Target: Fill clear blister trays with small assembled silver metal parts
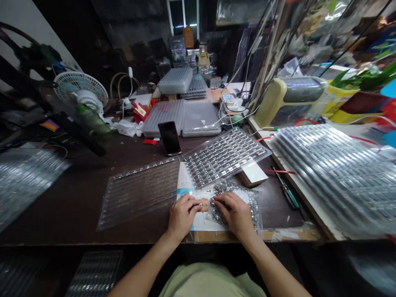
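My left hand (183, 212) pinches a small shiny metal part (201, 204) between thumb and fingertips, at a small tan block (203, 205) on the table. Close by on the right, my right hand (234, 210) has thumb and fingers drawn together beside a clear plastic bag (254, 202) full of small metal pieces. What lies in that pinch is too small to make out. Just beyond the hands rests a clear tray (227, 154) with rows of metal parts. To the left lies another clear ribbed tray (145, 192), with metal parts along its far row only.
A phone (169, 138) stands upright behind the trays. Stacked clear trays (337, 169) fill the right side, near a green-handled screwdriver (289, 194). More trays (29, 177) lie at far left, below a white fan (82, 90). A white box (253, 173) touches the filled tray.
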The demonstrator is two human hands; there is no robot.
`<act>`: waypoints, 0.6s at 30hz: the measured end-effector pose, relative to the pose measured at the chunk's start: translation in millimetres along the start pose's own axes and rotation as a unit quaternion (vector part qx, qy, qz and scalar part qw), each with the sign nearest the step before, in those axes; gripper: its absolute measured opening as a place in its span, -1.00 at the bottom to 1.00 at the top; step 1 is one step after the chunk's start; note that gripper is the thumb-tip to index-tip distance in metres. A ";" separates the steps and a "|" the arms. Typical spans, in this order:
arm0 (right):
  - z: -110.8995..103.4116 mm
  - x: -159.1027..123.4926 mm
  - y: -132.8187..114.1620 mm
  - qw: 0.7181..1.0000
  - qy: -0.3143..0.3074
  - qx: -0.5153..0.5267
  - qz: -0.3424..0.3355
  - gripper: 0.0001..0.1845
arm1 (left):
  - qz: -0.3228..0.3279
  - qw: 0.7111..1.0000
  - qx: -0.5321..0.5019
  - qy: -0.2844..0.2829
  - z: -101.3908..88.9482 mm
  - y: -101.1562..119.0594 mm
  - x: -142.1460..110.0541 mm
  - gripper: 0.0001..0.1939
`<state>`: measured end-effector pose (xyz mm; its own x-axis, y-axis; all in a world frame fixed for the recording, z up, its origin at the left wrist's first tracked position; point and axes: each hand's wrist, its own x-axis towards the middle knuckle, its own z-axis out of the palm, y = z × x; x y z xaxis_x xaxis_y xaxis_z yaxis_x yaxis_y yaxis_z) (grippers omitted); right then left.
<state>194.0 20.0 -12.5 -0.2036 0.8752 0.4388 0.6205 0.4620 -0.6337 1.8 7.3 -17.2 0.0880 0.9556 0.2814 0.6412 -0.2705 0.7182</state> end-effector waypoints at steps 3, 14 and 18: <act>11.2 3.2 -9.4 0.999 -0.043 -0.028 0.011 -0.90 | -0.027 0.995 -0.078 0.063 -2.8 -5.8 3.0 -0.87; 23.1 6.4 -20.1 0.985 -0.087 -0.151 -0.013 -0.79 | -0.054 0.989 -0.127 0.052 -2.1 -11.3 8.2 -0.87; 12.9 2.4 -2.4 0.978 -0.080 -0.176 -0.076 -0.73 | -0.063 0.989 -0.126 0.037 -2.2 -9.8 8.0 -0.85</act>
<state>182.3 22.9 -18.1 -0.4127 0.8244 0.3875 0.7902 0.5356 -0.2978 -5.5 17.3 -20.7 -0.0423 0.9748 0.2192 0.4321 -0.1800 0.8837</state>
